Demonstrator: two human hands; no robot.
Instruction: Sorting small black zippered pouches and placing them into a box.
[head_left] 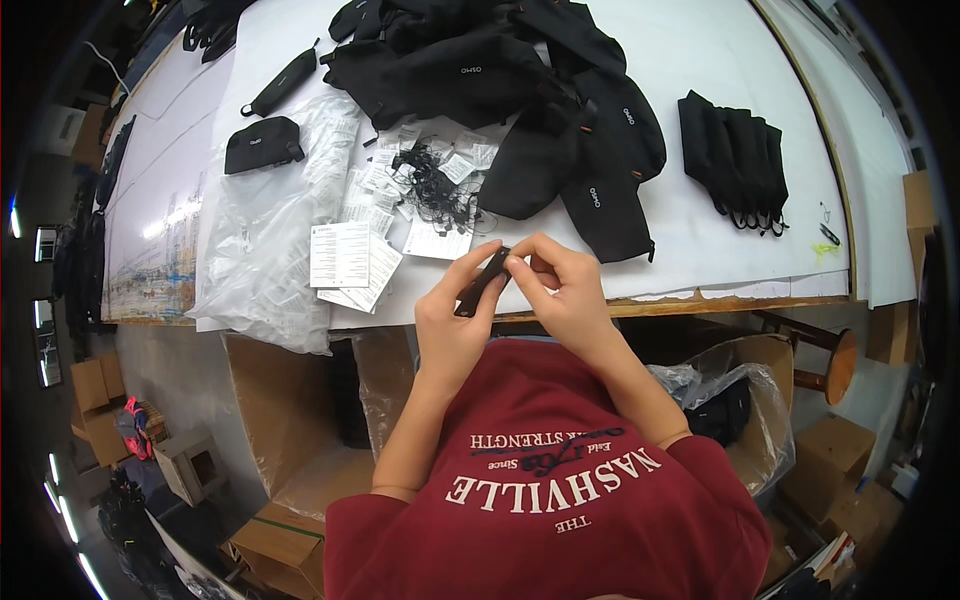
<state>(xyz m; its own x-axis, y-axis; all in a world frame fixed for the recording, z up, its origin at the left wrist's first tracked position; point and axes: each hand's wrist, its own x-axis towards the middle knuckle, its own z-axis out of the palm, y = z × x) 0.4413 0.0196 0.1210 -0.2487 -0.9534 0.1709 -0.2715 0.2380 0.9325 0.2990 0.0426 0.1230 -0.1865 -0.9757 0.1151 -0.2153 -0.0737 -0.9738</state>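
Just in front of the table's near edge, my left hand [455, 315] pinches a small, dark, flat strip, perhaps a hang tag [483, 283], between thumb and fingers. It is tilted, its upper end toward my right hand [565, 280]. The fingertips of that hand are closed at this upper end; whether they also grip a thin cord is too small to tell. Beyond my hands lies a tangle of black cords [435, 185] among small white labels [458, 168]. Printed white sheets [340, 255] lie to the left, near the table edge.
Black fabric pouches [460, 75] are heaped at the far middle. A row of black pouches [735, 160] lies at right. A clear plastic bag [265, 245] drapes over the near edge, a small black pouch [264, 145] beside its top. Below stand cardboard boxes [290, 420] and a wooden stool [838, 368].
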